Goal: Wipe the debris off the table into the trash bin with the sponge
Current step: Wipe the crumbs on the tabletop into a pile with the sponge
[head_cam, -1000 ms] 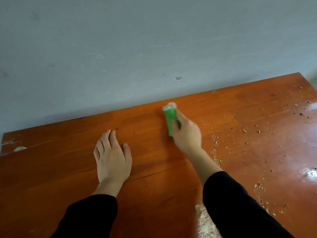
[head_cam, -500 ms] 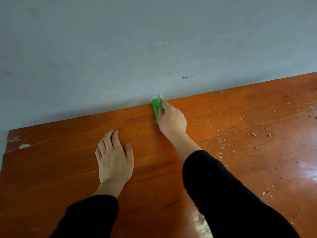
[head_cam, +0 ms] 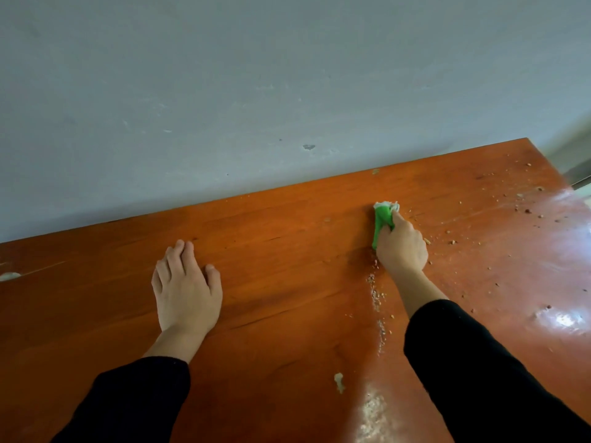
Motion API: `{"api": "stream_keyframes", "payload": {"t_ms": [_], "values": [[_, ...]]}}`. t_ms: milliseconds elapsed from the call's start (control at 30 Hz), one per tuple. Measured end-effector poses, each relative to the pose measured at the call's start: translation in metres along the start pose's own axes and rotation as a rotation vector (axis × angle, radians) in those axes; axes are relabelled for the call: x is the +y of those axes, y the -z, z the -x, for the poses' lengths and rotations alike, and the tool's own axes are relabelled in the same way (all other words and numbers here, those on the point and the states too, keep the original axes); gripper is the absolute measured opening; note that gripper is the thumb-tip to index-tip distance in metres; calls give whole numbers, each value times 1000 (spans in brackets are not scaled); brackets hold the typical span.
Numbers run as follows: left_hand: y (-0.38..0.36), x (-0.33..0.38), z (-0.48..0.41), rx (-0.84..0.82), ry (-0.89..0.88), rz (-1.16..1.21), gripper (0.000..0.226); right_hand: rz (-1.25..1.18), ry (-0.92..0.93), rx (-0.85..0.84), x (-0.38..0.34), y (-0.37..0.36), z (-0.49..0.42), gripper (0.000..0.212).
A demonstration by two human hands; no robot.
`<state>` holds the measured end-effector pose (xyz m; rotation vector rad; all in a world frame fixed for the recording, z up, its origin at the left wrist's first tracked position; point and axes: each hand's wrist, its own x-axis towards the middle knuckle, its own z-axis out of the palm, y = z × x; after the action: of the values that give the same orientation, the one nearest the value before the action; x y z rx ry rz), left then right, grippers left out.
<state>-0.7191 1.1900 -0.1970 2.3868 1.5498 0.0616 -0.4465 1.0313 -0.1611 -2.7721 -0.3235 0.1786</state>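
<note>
My right hand [head_cam: 402, 248] grips a green sponge [head_cam: 382, 221] with a white edge and holds it down on the orange wooden table [head_cam: 287, 282], right of the middle. Small crumbs of debris [head_cam: 451, 242] are scattered over the table to the right of the sponge, and a thin line of crumbs [head_cam: 377, 298] runs toward me just left of my right forearm. My left hand [head_cam: 185, 289] lies flat on the table with fingers straight, well to the left of the sponge. No trash bin is in view.
A grey wall [head_cam: 287, 91] stands right against the table's far edge. The table's right corner [head_cam: 531, 145] ends near a strip of floor. A pale chip [head_cam: 339, 382] marks the wood near me, another pale chip [head_cam: 9, 276] sits at the left edge.
My right hand has swept the sponge from the far edge by the wall to the right and a little toward me. My left hand has stayed flat in place.
</note>
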Motion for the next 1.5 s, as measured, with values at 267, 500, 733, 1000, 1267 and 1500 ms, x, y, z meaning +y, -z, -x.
{"api": "stream_keyframes", "payload": {"t_ms": [267,500,733,1000,1267,1500], "values": [[-6,58,40,-34,-128,122,57,-61,363,-211,-63,-30,72,46],[-38,79,75,-33,-237,36,60,5,235,-160,-9,-18,54,47],[-34,82,78,-31,-249,28,59,62,-84,-26,75,18,27,47],[-33,83,79,-34,-230,35,59,-75,60,-52,29,15,81,52],[-35,83,79,-22,-220,54,57,46,268,-215,20,-14,122,48],[-33,85,79,-42,-231,10,58,60,17,-119,95,20,93,51]]}}
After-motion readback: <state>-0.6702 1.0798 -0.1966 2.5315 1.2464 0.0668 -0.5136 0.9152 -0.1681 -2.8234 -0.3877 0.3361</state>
